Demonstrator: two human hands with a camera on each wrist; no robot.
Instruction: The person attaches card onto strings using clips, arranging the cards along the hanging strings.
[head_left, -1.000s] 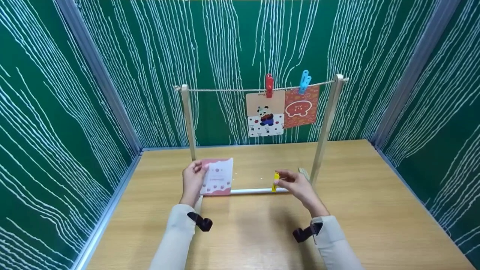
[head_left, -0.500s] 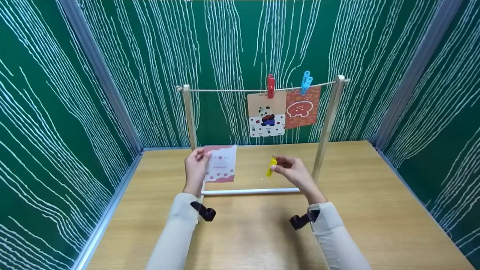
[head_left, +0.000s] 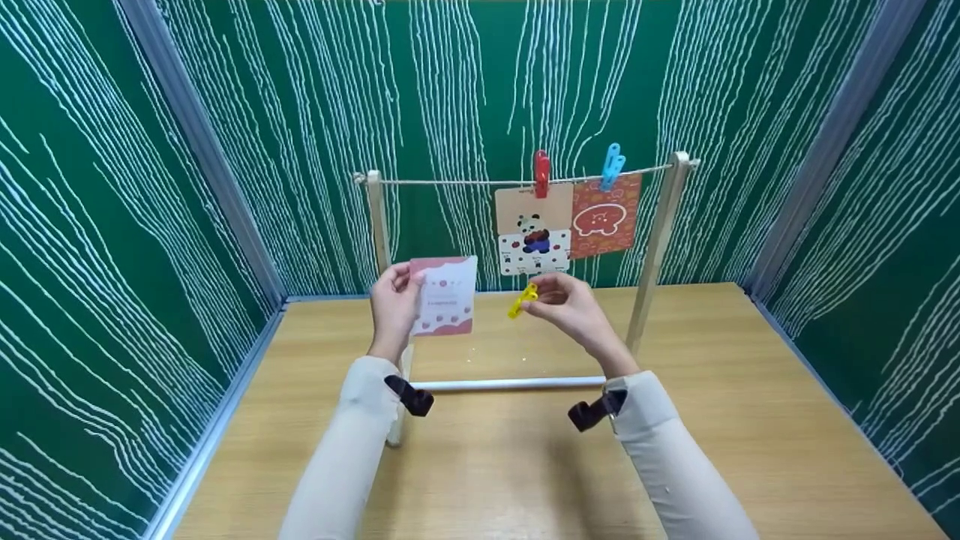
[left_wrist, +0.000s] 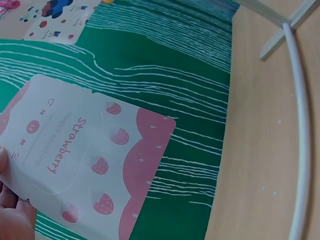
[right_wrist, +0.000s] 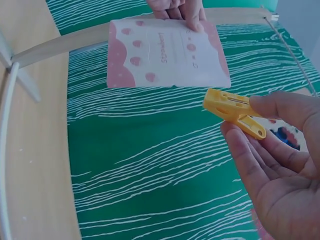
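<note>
My left hand (head_left: 393, 309) pinches the left edge of a pink and white strawberry card (head_left: 446, 296), which hangs upright in the air below the left part of the rope (head_left: 442, 181). In the left wrist view the strawberry card (left_wrist: 85, 155) shows its printed strawberries, with a thumb on its edge. To the right, my right hand (head_left: 574, 311) holds a yellow clothespin (head_left: 523, 300) between thumb and fingers. The right wrist view shows the yellow clothespin (right_wrist: 232, 111) tilted, apart from the card.
A red clothespin (head_left: 541, 174) holds a panda card (head_left: 534, 240) on the rope. Beside it, a blue clothespin (head_left: 612, 166) holds an orange-red card (head_left: 606, 217). Wooden posts (head_left: 654, 255) carry the rope, with a white bar (head_left: 510, 384) low between them on the wooden table (head_left: 487, 465).
Both hands have risen toward the rope, the left with the strawberry card and the right with the yellow clothespin. The right hand has also shifted left, and its clothespin has tilted.
</note>
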